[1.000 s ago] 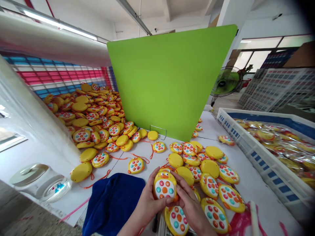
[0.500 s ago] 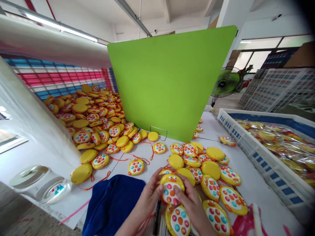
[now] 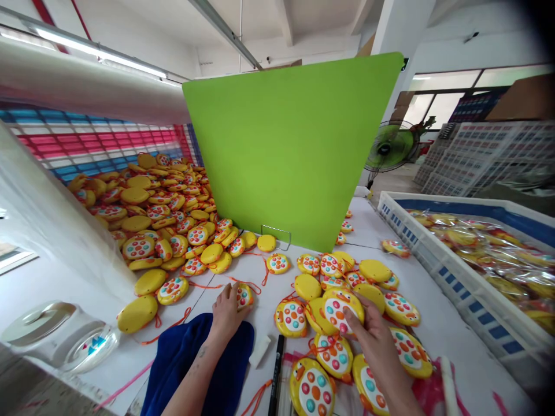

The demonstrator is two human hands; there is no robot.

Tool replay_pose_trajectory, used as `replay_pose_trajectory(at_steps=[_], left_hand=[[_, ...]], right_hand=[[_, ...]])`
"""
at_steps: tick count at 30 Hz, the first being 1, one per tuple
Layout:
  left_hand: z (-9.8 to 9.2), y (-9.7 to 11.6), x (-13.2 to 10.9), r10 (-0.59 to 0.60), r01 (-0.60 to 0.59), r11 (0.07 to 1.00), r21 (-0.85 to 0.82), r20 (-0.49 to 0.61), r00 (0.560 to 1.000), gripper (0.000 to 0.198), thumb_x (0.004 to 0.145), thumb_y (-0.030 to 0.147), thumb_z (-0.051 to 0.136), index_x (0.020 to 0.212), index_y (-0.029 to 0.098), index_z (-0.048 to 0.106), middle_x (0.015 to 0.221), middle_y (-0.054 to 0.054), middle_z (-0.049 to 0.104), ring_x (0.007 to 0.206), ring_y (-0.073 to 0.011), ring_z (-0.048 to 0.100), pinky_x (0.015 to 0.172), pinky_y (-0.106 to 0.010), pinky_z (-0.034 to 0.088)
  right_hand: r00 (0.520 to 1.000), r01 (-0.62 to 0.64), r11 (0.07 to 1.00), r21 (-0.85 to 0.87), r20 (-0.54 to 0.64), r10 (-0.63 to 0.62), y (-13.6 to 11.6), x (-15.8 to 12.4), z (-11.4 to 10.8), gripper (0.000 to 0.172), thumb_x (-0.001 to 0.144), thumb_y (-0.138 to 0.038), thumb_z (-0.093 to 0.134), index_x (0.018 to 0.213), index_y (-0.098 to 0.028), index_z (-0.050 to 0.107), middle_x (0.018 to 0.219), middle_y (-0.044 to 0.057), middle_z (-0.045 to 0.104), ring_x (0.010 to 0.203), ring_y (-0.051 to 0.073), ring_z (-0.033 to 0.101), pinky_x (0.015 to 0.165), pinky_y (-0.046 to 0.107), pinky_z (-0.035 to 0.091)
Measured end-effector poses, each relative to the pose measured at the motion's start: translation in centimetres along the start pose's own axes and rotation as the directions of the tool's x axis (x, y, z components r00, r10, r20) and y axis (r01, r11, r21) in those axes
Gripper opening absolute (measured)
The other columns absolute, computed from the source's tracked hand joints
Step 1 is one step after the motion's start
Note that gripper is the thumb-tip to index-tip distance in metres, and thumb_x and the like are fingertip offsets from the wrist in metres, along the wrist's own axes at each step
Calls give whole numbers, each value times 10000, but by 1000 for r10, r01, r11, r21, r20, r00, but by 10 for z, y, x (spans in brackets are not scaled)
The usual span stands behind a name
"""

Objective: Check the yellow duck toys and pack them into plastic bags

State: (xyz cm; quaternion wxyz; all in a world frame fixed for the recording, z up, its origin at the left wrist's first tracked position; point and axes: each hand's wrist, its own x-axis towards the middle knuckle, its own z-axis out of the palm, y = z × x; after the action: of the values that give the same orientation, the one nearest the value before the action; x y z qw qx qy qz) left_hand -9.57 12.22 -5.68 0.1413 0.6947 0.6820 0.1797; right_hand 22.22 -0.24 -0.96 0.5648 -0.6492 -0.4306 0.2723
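Note:
My right hand (image 3: 373,323) grips a yellow duck-faced toy (image 3: 342,310) with coloured round buttons, thumb on its front, above a cluster of like toys. To the left, my left hand (image 3: 229,309) is closed around another duck toy (image 3: 245,296) lying on the white table, its fingers partly covering it. Under my left forearm is a dark blue cloth (image 3: 208,352). Between my hands lie a white block-shaped piece (image 3: 260,350) and a black marker (image 3: 276,375). One duck toy with an orange cord (image 3: 291,317) rests left of the one in my right hand.
A heap of duck toys (image 3: 143,214) fills the back left. Behind the table stands a green panel (image 3: 286,156). At right is a white crate (image 3: 437,260) of bagged toys. A clear plastic jar (image 3: 60,341) stands at the left edge, and a fan (image 3: 388,147) is farther back.
Both hands were together on one duck toy. It has since moved right in my right hand, while my left hand has gone left onto another toy. The white piece is uncovered.

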Motion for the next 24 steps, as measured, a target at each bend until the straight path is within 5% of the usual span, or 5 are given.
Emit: replay_pose_trajectory(at_steps=[5, 10, 14, 18, 24], left_hand=[[-15, 21, -20, 154, -179, 967, -184, -141, 978, 771, 683, 300, 706, 1389, 198, 413, 1300, -147, 448, 1218, -343, 452, 1037, -505, 378], [-30, 81, -71, 400, -412, 750, -516, -143, 906, 858, 636, 195, 757, 1408, 304, 401, 1418, -118, 368, 1338, -347, 336, 1106, -518, 322], [-36, 107, -100, 409, -233, 533, -813, 6, 912, 944, 588, 307, 854, 1412, 331, 394, 1481, -101, 331, 1373, -359, 306, 1119, -507, 316], [-35, 103, -106, 321, 133, 251, -959, 212, 923, 637, 828, 455, 638, 1394, 267, 413, 1388, -111, 486, 1202, -289, 524, 956, -388, 478], [-30, 104, -108, 214, 262, 167, -951, 294, 932, 417, 841, 475, 618, 1160, 211, 566, 949, -41, 670, 711, -154, 611, 545, -219, 476]], right_hand=[[977, 193, 944, -268, -37, -211, -6, -2, 13, 771, 857, -531, 533, 1488, -184, 259, 1555, 114, 256, 1427, 316, 208, 1162, 522, 173], [932, -100, 990, 100, 359, 57, -23, -33, 43, 622, 901, -578, 451, 1437, -274, 366, 1433, 81, 474, 1295, 273, 466, 1038, 432, 432], [889, -283, 949, 141, 409, 205, -31, -52, 55, 594, 872, -601, 503, 1387, -309, 452, 1463, 13, 451, 1383, 246, 344, 1112, 392, 351], [886, -245, 948, 202, 443, 134, -37, -58, 51, 517, 870, -528, 568, 1347, -344, 492, 1443, -12, 478, 1365, 238, 375, 1118, 382, 345], [899, -268, 881, 391, 430, 83, -40, -63, 60, 434, 826, -482, 647, 1207, -277, 617, 1274, 54, 634, 1202, 295, 554, 1019, 418, 458]])
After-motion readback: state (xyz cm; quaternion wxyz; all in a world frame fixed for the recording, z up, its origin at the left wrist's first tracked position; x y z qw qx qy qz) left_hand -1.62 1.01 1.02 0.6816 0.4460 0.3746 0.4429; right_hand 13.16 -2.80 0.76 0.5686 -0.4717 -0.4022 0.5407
